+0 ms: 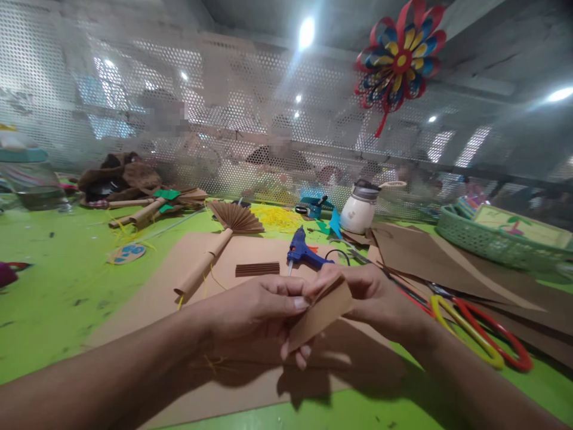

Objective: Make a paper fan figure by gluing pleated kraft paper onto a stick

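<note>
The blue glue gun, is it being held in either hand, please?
No, the blue glue gun sits beyond the left hand and right hand, which hold folded brown paper.

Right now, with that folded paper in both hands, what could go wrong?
The folded brown paper is pinched between the left hand and right hand; uneven pressure might skew its fold.
The blue glue gun lies just beyond the hands; a knuckle might nudge it. I can't tell whether it's hot.
The scissors lie beside the right forearm, which could knock them.
</note>
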`<action>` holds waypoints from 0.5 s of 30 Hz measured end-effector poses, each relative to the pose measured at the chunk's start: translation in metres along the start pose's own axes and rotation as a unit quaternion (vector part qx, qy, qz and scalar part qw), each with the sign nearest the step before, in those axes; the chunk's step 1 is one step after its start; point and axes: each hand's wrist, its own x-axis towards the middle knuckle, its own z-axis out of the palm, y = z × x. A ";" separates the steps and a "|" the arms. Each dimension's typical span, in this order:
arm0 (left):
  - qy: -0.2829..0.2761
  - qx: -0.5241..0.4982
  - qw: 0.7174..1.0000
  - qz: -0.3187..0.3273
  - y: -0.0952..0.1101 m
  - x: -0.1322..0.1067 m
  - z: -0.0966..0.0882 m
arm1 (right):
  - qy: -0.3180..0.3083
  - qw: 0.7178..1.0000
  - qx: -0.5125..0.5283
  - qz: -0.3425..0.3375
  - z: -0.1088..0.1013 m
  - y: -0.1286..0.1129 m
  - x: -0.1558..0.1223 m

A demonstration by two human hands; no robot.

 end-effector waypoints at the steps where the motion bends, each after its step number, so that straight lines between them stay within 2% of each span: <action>1: -0.006 -0.007 1.000 -0.005 -0.002 0.000 0.001 | 0.002 0.999 -0.028 -0.022 0.002 -0.001 0.000; 3: -0.011 -0.004 1.000 -0.017 -0.006 0.001 0.005 | 0.014 0.997 -0.064 -0.051 0.006 -0.003 0.000; 6: 0.017 0.025 0.999 -0.034 -0.013 0.005 0.008 | 0.033 0.997 -0.059 -0.033 0.006 -0.002 0.002; 8: 0.076 0.051 0.996 -0.020 -0.014 0.007 0.008 | 0.039 0.999 -0.036 -0.007 0.004 -0.001 0.003; 11: 0.195 0.101 0.974 0.051 -0.006 0.009 0.004 | 0.004 0.999 -0.043 0.026 -0.001 -0.001 0.003; 13: 0.260 0.132 0.951 0.104 0.003 0.008 0.003 | -0.026 0.993 -0.108 0.045 -0.002 -0.002 0.003; 15: 0.283 0.187 0.933 0.122 0.009 0.007 0.006 | -0.040 0.981 -0.181 0.061 0.001 -0.004 0.004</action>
